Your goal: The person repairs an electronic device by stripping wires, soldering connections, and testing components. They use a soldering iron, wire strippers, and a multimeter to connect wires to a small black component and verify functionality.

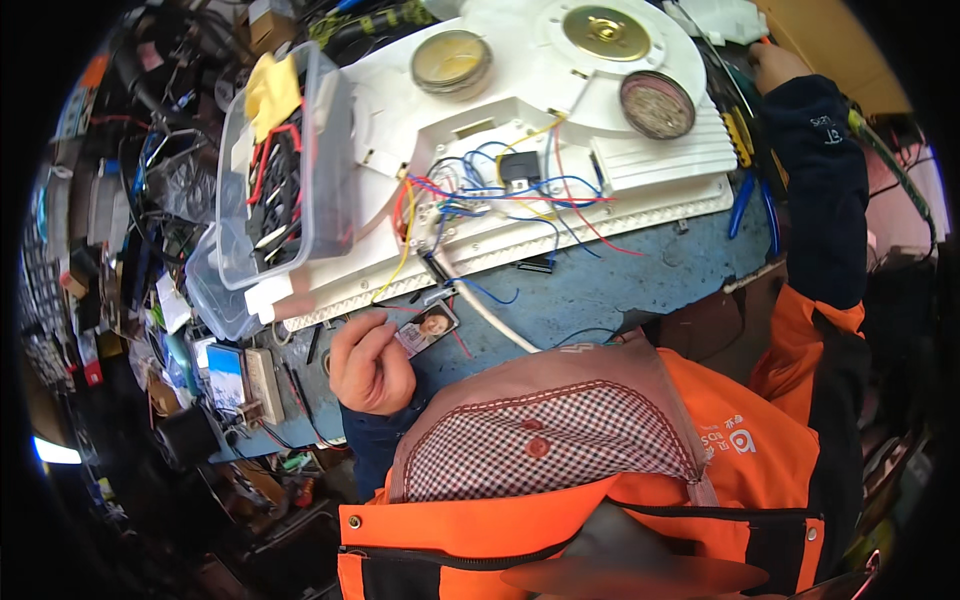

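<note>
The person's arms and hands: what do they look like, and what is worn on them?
Both hands are bare, with no gloves. The left hand comes out of a dark blue cuff. The right hand comes out of a dark blue sleeve with small white markings near the wrist. Nearer the shoulder, the jacket is orange.

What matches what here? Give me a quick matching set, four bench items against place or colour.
1. clear plastic bin
2. left hand
3. right hand
4. brass disc

a. at the bench's far right edge
b. set in the white round panel
c. fisted at the near edge by a small photo card
d. holds red and black wires

Pairs: 1-d, 2-c, 3-a, 4-b
</note>
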Demonstrator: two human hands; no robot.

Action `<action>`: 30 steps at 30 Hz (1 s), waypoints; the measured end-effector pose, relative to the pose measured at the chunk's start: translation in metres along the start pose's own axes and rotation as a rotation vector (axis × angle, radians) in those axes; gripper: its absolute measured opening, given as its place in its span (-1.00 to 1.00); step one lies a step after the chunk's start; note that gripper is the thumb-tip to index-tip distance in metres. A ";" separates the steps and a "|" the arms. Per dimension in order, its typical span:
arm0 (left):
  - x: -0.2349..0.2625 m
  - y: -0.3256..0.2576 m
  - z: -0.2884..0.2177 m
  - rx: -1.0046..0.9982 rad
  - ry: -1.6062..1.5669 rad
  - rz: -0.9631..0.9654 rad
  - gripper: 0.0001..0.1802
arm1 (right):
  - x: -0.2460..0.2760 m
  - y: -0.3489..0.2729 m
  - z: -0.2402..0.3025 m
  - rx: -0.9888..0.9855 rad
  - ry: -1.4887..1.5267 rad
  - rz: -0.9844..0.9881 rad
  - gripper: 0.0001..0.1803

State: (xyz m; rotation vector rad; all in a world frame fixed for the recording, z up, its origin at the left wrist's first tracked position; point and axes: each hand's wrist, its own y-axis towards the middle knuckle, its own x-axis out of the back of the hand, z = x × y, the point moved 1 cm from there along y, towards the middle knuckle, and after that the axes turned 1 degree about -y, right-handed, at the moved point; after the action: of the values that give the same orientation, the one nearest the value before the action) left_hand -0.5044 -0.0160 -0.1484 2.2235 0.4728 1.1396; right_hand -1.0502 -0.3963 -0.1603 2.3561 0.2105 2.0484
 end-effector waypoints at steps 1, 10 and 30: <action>-0.001 -0.002 0.001 -0.016 -0.012 0.012 -0.73 | 0.002 0.006 0.003 -0.012 -0.007 0.080 -0.70; 0.009 -0.005 0.015 0.034 -0.092 -0.011 -0.77 | -0.004 0.022 0.007 -0.102 0.116 0.209 -0.63; -0.038 0.111 -0.043 -0.380 0.228 0.296 -0.49 | 0.135 -0.089 0.093 0.086 0.940 -1.009 -0.76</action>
State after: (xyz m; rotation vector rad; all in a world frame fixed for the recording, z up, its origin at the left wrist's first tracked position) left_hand -0.5560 -0.1067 -0.0805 1.8787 0.0056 1.5058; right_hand -0.9487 -0.2859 -0.0492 0.7222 1.1725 2.2467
